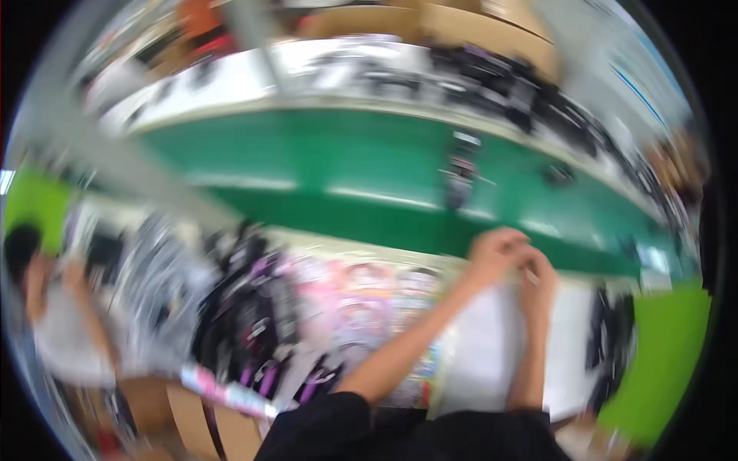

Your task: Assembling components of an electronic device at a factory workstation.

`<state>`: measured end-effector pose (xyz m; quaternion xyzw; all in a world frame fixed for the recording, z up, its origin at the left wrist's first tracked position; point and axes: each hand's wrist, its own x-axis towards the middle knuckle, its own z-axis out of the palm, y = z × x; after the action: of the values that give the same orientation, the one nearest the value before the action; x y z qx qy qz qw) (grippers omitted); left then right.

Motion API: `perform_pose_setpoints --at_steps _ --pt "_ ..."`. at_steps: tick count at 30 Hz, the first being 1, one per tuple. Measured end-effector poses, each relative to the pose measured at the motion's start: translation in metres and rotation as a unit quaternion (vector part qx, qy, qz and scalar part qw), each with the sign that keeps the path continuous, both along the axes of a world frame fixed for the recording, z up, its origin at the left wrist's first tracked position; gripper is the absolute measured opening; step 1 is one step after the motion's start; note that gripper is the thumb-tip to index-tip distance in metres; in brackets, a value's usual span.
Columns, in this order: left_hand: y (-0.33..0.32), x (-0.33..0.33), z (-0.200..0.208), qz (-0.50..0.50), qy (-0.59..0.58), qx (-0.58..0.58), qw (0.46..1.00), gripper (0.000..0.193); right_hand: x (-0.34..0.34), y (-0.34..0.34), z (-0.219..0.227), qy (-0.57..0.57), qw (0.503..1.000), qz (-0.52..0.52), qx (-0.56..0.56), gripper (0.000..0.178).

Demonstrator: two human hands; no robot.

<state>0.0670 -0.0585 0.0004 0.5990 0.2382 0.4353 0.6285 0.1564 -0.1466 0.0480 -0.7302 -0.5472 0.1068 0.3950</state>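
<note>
My left hand (498,252) and my right hand (538,278) meet above the near edge of the green conveyor belt (369,169). Fingers on both are curled in and nearly touch each other. Anything held between them is too small or blurred to make out. Just beyond the hands, a dark, narrow object (461,169) lies on the belt; its kind is unclear. Below my right forearm is a white surface (480,346). Left of my left forearm lie colourful printed packages or sheets (361,296).
Black and purple items (254,307) are heaped on the left, beside clear plastic bags (165,276). A co-worker (77,330) sits at far left. Across the belt, dark items (492,77) line a white shelf before cardboard boxes (484,38). Another dark piece (559,175) rests farther right on the belt.
</note>
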Motion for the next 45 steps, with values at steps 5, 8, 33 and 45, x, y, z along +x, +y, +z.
perform_pose_setpoints --at_steps 5,8,33,45 --pt "-0.009 0.01 0.017 -0.077 -0.026 -0.17 0.982 0.019 0.022 -0.008 0.007 -0.162 0.977 -0.006 0.141 0.029" --pt "-0.023 0.019 0.026 -0.077 -0.01 -0.192 0.978 0.024 0.028 -0.02 0.008 -0.157 0.975 -0.007 0.158 0.029" --pt "-0.016 0.014 0.021 -0.067 0.026 -0.222 0.972 0.034 0.459 -0.059 -0.008 -0.138 0.804 -0.509 -0.276 0.076" --pt "-0.017 0.013 0.018 -0.16 -0.132 -0.141 0.968 0.066 0.049 -0.006 0.071 -0.204 0.964 -0.131 0.111 0.057"
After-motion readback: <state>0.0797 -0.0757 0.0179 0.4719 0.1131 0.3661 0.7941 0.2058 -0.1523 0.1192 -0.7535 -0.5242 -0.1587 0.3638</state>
